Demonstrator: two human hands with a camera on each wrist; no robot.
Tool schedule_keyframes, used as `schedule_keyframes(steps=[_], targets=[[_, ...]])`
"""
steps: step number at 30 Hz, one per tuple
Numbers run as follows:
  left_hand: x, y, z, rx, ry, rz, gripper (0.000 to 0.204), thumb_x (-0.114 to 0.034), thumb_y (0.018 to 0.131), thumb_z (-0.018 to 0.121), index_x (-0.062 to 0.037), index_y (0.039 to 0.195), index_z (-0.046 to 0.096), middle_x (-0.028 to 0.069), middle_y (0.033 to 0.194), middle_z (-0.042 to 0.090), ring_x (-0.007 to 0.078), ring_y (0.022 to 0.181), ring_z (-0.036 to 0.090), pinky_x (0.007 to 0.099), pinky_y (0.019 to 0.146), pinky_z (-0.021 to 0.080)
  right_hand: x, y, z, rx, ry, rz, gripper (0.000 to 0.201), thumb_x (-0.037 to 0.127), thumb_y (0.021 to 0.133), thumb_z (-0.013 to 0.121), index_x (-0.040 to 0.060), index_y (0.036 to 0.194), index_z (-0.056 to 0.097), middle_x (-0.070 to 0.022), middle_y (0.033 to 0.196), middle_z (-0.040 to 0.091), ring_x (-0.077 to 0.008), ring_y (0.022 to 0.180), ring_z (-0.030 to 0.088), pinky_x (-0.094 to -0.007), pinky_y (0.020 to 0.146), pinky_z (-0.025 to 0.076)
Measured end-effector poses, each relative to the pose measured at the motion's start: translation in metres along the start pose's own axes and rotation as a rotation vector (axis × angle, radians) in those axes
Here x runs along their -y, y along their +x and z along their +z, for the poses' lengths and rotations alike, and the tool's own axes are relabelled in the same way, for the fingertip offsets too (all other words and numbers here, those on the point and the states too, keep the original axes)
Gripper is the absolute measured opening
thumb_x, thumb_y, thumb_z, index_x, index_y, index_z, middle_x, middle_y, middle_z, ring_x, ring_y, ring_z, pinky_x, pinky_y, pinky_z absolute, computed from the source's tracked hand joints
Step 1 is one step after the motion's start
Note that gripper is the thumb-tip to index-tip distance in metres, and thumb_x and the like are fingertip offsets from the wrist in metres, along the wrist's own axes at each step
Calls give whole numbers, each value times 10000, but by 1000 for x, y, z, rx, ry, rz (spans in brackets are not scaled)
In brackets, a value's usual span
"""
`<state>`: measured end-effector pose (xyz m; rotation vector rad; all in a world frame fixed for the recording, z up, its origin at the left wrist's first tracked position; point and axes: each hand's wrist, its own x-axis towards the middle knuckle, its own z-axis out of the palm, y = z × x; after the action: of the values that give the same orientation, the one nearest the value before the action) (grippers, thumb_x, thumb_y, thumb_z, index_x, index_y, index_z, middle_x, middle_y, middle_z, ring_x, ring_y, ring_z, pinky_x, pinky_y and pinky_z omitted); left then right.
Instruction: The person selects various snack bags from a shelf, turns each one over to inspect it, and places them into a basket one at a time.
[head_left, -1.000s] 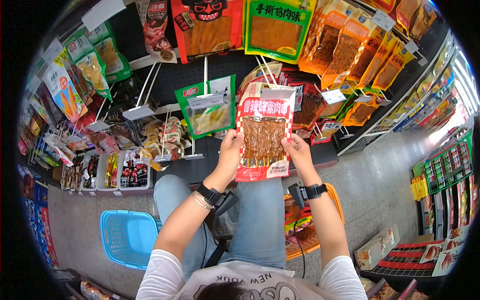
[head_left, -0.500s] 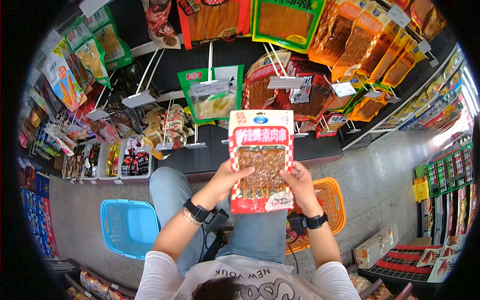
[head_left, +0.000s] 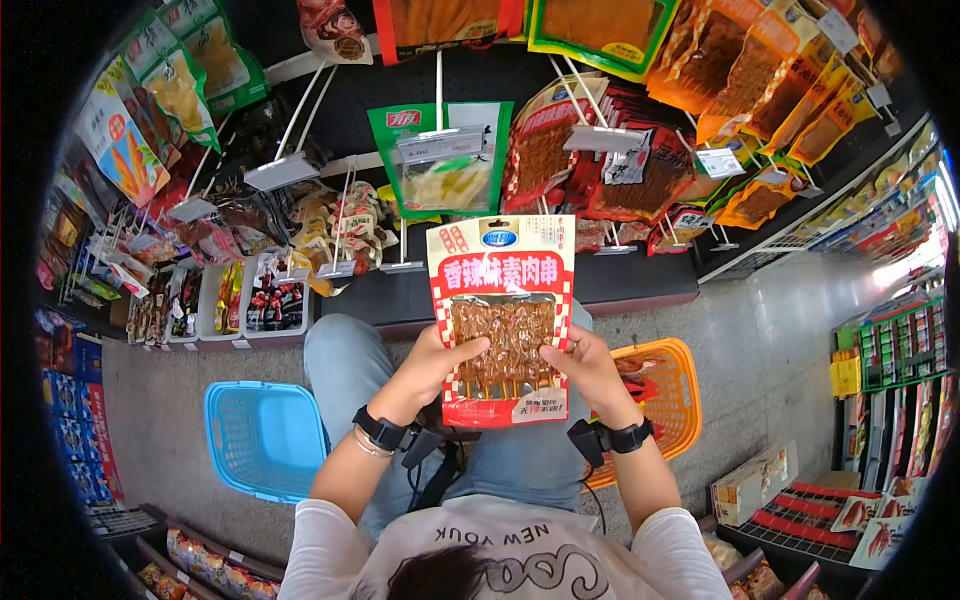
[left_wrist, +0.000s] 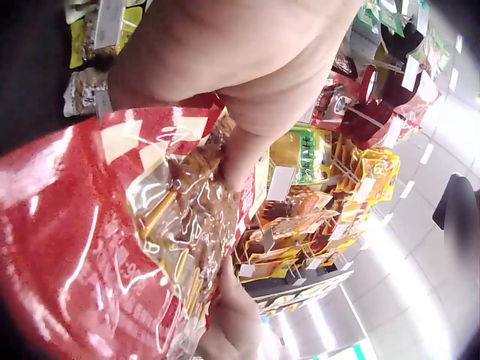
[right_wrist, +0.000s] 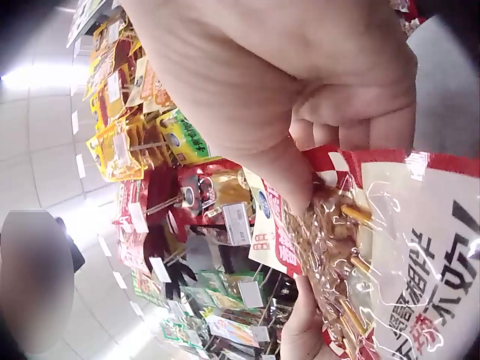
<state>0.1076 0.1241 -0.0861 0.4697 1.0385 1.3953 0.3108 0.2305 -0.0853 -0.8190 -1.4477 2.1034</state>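
Both hands hold a red and cream snack packet (head_left: 502, 330) upright over the lap in the head view. Its clear window shows brown skewered pieces with thin sticks. The left hand (head_left: 436, 366) grips the left edge, thumb across the window. On the opposite edge the right hand (head_left: 588, 368) pinches it the same way, fingers behind. The left wrist view shows the packet's shiny red lower end (left_wrist: 82, 247) beside the left hand (left_wrist: 247, 60). From the right wrist, the packet (right_wrist: 330, 247) stands out with its sticks and printed corner, the right thumb (right_wrist: 289, 180) pressed on its front.
A green packet (head_left: 445, 165) hangs on a hook ahead, among racks of other packaged snacks. On the floor stand a blue basket (head_left: 215, 440) at left and an orange basket (head_left: 688, 400) with packets inside at right. White bins (head_left: 262, 335) sit low on the shelf.
The packet has come down and closer to the body, away from the hanging racks, and its front now faces up more squarely. Both hands keep their grip. The view has shifted slightly.
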Motion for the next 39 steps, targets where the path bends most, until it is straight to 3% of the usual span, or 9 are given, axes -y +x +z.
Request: schedule_keyframes(steps=[5,10,12,15,18,23,26,33,39], targets=[[3,7,-17,-160,127,175,568,-37,814,646,5,1308,368,114,1272,491,163,1130,499,306,958,406,-4,9,25,-198,-23,-189,288,-7,868,561,-31,1150,507,-82,1055,620,-98,939,579,-242,800,477],[17,-11,-8,23,707,348,878,-61,762,710,-27,1439,153,131,1449,222,195,1309,276,341,1048,297,-7,4,67,-159,-215,-247,371,28,832,615,4,1176,477,-98,1089,617,-148,953,593,-261,797,479],[20,-18,1,18,373,321,828,-237,764,733,16,1393,258,232,1448,227,261,1352,223,373,1077,221,3,-8,85,-72,-414,-236,417,63,816,644,27,1193,469,-118,1139,604,-179,1005,578,-302,874,455],[-5,-32,19,-85,-35,233,436,-147,896,570,-2,1275,410,95,1217,504,182,1107,507,328,950,408,-3,-10,101,39,-827,-631,516,109,762,690,61,1229,478,-133,1211,566,-285,1105,524,-380,950,396],[-5,-33,0,-227,-223,235,330,-115,900,553,-7,1205,487,89,1155,569,173,1031,563,328,891,458,6,-8,99,26,-978,-666,538,118,740,697,59,1234,493,-131,1269,524,-349,1170,455,-425,991,339],[-11,-42,-21,-198,-127,225,361,-91,869,600,2,1202,495,81,1174,570,171,1044,559,328,902,450,14,13,76,-261,-905,-628,531,66,751,683,28,1242,486,-177,1179,566,-302,1131,500,-398,967,379],[-13,-48,-25,-168,-125,201,358,-90,862,610,4,1191,505,81,1164,579,167,1038,561,325,897,452,1,20,60,-97,-193,-246,465,58,811,652,4,1236,474,-149,1140,585,-205,1034,564,-314,875,449],[-8,-49,-32,-170,-78,203,327,-66,838,640,8,1140,540,80,1113,609,151,998,579,315,881,455,-7,12,43,-22,-49,-140,159,17,848,609,-2,999,566,-16,897,612,-46,770,572,-181,629,438],[-10,-45,-20,-101,0,190,358,-77,830,654,0,1156,526,73,1124,605,148,1006,575,305,885,449,17,-2,50,30,-42,-142,208,28,833,631,-19,1026,571,-36,978,628,-86,832,587,-225,717,477]])
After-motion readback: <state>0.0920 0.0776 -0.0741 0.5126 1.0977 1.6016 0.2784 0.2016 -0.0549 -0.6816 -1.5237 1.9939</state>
